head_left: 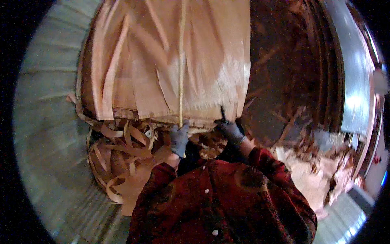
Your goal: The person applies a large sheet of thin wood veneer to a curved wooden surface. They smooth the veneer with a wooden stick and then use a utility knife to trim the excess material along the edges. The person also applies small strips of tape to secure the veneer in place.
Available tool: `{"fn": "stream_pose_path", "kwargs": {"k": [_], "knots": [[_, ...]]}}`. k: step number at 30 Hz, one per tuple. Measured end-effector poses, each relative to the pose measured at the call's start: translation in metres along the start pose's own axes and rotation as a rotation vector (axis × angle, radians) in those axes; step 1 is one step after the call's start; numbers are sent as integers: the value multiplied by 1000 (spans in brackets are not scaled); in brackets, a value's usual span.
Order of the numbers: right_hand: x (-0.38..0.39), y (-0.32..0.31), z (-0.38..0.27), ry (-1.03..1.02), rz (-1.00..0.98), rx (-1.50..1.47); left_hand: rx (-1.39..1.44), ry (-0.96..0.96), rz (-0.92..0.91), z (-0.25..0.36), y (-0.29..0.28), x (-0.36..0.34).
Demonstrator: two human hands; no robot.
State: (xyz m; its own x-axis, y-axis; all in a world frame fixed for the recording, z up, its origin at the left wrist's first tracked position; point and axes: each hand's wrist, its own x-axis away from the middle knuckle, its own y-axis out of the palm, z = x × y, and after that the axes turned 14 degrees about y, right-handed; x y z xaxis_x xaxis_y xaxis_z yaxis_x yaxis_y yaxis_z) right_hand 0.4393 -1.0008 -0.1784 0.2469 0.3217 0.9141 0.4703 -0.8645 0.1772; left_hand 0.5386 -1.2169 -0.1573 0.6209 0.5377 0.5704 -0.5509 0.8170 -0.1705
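Observation:
A stack of thin reddish-brown wood veneer sheets (154, 73) lies in front of me, its near edge ragged and split. Along the top sheet runs a long pale wooden stick (181, 61), pointing away from me. My left hand (179, 140), in a grey glove, is closed round the near end of this stick. In my right hand (232, 132), also gloved in grey, is a dark, narrow knife-like tool (222, 114), its tip upward beside the sheets' near edge. The fingers are wrapped round its handle.
Curled veneer strips (122, 150) pile up at the near left, and broken veneer scraps (313, 166) lie at the near right. A dark surface with debris (284, 81) is right of the stack. Beyond it stands a shiny metal panel (357, 93).

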Motion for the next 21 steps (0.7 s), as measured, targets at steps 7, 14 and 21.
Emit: {"fn": "stream_pose_path", "kwargs": {"k": [7, 14, 21], "knots": [[-161, -119, 87, -38, 396, -367, -148, -31, 127, -50, -39, -6], [-305, -216, 152, -252, 570, -453, 103, -124, 129, -96, -25, -50], [-352, -222, 119, -347, 494, -452, -235, -121, 199, -97, -4, -37]]}}
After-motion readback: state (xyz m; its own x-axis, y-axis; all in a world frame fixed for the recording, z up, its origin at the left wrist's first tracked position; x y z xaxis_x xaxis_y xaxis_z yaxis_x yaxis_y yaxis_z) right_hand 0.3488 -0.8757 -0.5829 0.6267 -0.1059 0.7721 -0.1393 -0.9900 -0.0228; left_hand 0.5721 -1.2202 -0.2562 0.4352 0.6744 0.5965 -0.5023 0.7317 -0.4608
